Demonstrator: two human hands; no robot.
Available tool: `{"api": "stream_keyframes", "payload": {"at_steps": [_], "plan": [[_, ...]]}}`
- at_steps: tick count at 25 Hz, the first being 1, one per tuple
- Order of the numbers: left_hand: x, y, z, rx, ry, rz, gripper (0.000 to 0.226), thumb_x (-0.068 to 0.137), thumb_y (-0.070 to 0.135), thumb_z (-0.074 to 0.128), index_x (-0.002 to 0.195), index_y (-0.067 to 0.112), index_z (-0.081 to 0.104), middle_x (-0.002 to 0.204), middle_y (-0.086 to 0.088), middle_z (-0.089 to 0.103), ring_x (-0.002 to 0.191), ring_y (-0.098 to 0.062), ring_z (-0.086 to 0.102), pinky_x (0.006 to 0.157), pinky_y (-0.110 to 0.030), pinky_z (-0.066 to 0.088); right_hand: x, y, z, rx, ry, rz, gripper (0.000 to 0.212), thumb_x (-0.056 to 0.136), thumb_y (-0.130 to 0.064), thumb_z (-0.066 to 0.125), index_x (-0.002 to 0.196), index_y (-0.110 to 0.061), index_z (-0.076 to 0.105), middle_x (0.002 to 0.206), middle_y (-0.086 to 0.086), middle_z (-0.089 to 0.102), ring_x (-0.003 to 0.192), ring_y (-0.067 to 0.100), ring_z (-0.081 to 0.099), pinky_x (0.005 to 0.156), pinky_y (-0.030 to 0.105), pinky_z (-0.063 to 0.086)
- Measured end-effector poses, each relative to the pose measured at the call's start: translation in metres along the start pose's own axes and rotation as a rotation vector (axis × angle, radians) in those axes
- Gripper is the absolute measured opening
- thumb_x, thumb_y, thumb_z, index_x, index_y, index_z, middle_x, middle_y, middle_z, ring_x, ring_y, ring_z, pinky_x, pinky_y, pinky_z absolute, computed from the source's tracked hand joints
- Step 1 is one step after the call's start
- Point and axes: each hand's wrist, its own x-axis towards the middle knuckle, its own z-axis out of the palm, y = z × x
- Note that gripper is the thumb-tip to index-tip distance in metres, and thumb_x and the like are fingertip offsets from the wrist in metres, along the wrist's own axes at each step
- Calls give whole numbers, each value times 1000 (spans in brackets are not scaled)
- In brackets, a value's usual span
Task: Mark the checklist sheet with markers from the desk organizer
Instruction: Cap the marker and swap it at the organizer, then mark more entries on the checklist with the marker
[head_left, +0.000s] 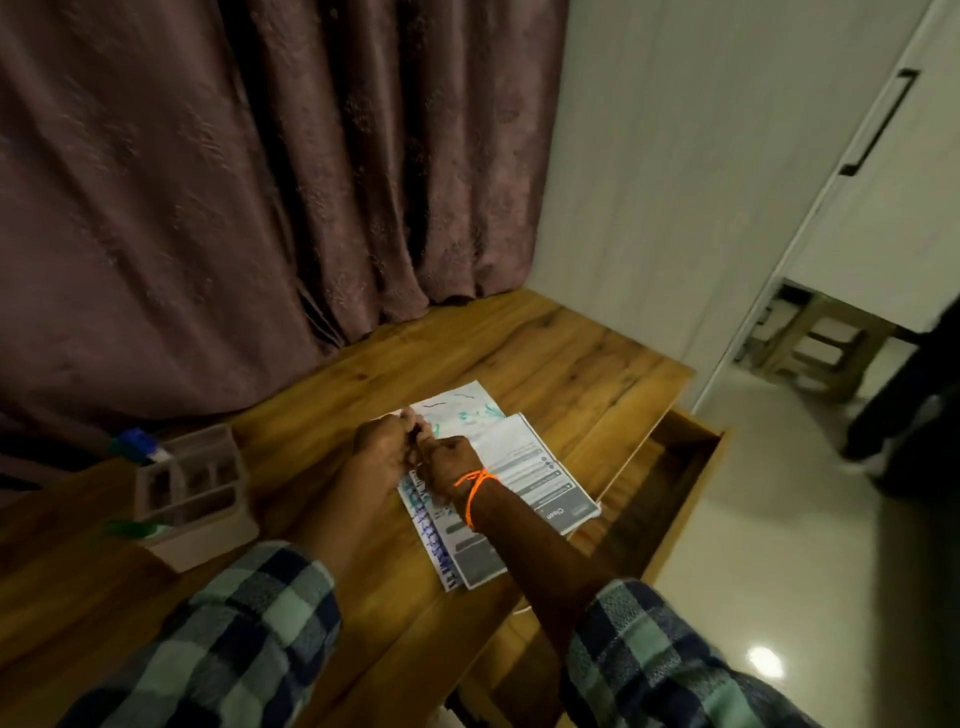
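Note:
The checklist sheet (530, 467) lies on the wooden desk (322, 395) with a second scribbled paper (462, 408) beneath it. Both of my hands meet above the papers. My left hand (384, 441) and my right hand (449, 462) are closed together around a small dark marker (415, 432) that is almost fully hidden between the fingers. An orange thread circles my right wrist. The beige desk organizer (195, 493) stands to the left, with a blue-capped marker (137, 444) and a green marker (137, 529) by it.
A drawer (670, 467) stands pulled out at the desk's right side. A dark curtain (234, 182) hangs behind the desk. A person's legs (904, 405) stand at the right on the pale floor, near a wooden stool (826, 343).

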Motion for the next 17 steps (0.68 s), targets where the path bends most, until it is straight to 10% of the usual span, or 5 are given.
{"api": "stream_keyframes", "payload": {"at_steps": [4, 9, 17], "plan": [[49, 19, -42, -14, 117, 86, 26, 86, 31, 67, 79, 7, 61, 70, 1, 71, 91, -21, 73, 72, -26, 52, -51, 32, -15, 228, -149, 93, 42, 101, -25, 44, 66, -8, 59, 49, 7, 44, 25, 12, 35, 32, 12, 26], [33, -10, -64, 581, 251, 108, 26, 80, 33, 73, 72, 8, 70, 81, -5, 72, 71, -23, 66, 71, -31, 55, -40, 53, -37, 460, 81, 59, 24, 102, -11, 41, 88, -6, 60, 58, 16, 58, 35, 19, 45, 35, 19, 35], [45, -61, -72, 827, 343, 250, 29, 71, 59, 65, 67, 30, 59, 89, 3, 73, 93, -26, 63, 96, -50, 43, -37, 55, -31, 529, 125, -148, 16, 103, -7, 39, 104, -9, 55, 76, 18, 65, 43, 26, 57, 39, 26, 45]]}}
